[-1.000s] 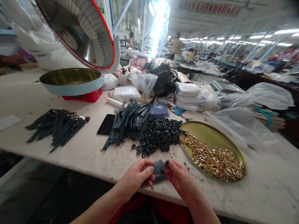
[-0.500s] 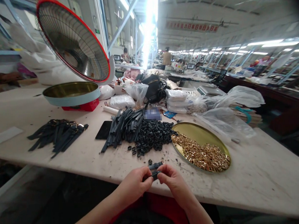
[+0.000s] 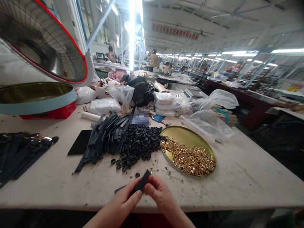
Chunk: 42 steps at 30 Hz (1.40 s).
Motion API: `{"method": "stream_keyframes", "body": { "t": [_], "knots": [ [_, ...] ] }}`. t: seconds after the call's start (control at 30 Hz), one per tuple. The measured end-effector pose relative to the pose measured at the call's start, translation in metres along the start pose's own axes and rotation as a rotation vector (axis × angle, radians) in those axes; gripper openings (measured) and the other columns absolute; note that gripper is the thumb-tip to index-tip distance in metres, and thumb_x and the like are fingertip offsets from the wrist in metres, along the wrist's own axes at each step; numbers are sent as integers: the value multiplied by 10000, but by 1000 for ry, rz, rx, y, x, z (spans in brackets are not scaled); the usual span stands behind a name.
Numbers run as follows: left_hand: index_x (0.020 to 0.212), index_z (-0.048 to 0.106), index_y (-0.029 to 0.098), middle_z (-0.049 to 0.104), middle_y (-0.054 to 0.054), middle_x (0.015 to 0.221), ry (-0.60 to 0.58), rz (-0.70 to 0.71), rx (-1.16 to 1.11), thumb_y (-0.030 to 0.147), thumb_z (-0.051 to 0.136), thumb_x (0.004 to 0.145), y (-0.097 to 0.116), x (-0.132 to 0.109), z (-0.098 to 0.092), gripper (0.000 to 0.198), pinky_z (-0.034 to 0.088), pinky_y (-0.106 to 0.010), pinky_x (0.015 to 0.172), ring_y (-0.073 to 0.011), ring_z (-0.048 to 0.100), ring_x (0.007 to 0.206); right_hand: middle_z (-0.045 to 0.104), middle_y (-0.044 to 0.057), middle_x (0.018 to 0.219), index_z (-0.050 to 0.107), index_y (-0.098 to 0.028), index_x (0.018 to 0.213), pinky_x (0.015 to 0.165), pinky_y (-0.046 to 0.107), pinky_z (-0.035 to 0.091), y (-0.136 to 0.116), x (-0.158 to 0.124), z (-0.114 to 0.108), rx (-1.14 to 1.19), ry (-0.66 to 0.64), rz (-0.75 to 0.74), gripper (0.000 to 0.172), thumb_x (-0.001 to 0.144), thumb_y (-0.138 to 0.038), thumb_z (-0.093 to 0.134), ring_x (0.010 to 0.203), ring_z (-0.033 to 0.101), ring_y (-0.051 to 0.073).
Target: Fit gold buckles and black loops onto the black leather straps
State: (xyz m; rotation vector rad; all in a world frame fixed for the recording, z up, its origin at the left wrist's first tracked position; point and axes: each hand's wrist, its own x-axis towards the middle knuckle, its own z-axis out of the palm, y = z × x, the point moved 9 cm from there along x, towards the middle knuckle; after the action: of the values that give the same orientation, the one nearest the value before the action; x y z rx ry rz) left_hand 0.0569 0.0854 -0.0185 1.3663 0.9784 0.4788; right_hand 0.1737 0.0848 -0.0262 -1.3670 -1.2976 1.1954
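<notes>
A short dark strap [image 3: 144,181] slants up between my two hands at the table's front edge. My left hand [image 3: 125,200] is closed round its lower part, thumb on top. My right hand [image 3: 160,193] has curled fingers pinching at the strap's right side; the fingertips are partly hidden. Part of another dark strip [image 3: 120,189] shows behind my left hand. Just beyond lies a single black loop [image 3: 137,175]. Farther back are a heap of black loops [image 3: 140,143] and a pile of dark strips [image 3: 109,134].
To the right, a round gold tray [image 3: 179,133] holds many small gold metal clasps [image 3: 194,161]. More dark straps [image 3: 15,153] lie at left, near a fan [image 3: 38,41] and a blue-rimmed round tin [image 3: 33,106]. Plastic bags [image 3: 208,125] and a black bag [image 3: 141,91] stand behind.
My view has turned right, so the table's things sit farther left. The strap, held level before, now tilts upward, and my left hand covers more of it.
</notes>
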Motion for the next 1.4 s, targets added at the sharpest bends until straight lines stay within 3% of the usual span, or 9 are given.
{"method": "stream_keyframes", "body": {
  "t": [0.07,0.2,0.37,0.57,0.77,0.93,1.03,1.17,1.4],
  "knots": [
    [911,556,175,361,69,492,43,-33,-37,540,496,729,-6,14,-9,412,212,-192,403,-83,301,434,607,28,742,571,-179,879,607,250,422,-3,24,-49,-539,206,-57,267,842,-371,391,674,552,155],
    [731,505,172,286,92,453,40,-83,-45,581,480,708,-13,37,-14,410,176,-190,404,-67,248,409,590,85,881,603,-173,817,745,305,388,9,82,-117,-828,288,-28,171,784,-148,437,816,542,199],
    [693,462,184,314,88,474,51,-80,20,530,430,750,-14,51,-17,352,190,-188,396,-68,266,406,595,74,808,587,-182,655,754,295,368,29,124,-127,-974,156,3,113,669,-77,549,810,548,207],
    [694,440,192,393,79,460,5,-185,71,447,400,759,-11,52,-6,266,206,-186,360,-72,300,361,559,27,675,524,-180,569,666,274,365,26,122,-133,-870,151,14,116,670,-126,541,709,527,175],
    [755,478,165,422,75,469,67,-97,-112,527,461,730,7,50,6,364,200,-185,370,-55,307,361,464,-40,574,480,-197,677,528,220,364,-9,67,-85,-488,124,-39,230,800,-388,449,553,447,118],
    [745,456,159,381,84,530,11,-134,-590,508,559,697,11,37,28,367,137,-175,384,-15,232,374,479,-42,583,496,-191,659,559,224,366,-9,18,-25,284,79,42,246,750,-411,554,551,417,103],
    [707,427,170,343,95,508,92,-70,-587,467,613,668,13,27,22,353,137,-176,382,-20,223,387,464,-40,554,502,-190,635,541,231,372,-8,0,-16,253,157,29,255,734,-416,568,542,427,114],
    [753,478,154,342,97,456,180,-43,-248,504,566,673,11,12,10,370,175,-185,375,-45,266,387,583,39,768,551,-192,625,662,272,422,-40,-20,-16,-117,199,-283,189,752,-331,558,714,528,164],
    [773,511,142,412,67,539,-42,-53,29,396,492,725,18,-15,17,259,242,-188,409,-68,333,444,604,8,733,594,-213,912,606,258,448,-38,-31,-2,-164,39,-252,185,728,-201,583,648,554,142]
  ]
}}
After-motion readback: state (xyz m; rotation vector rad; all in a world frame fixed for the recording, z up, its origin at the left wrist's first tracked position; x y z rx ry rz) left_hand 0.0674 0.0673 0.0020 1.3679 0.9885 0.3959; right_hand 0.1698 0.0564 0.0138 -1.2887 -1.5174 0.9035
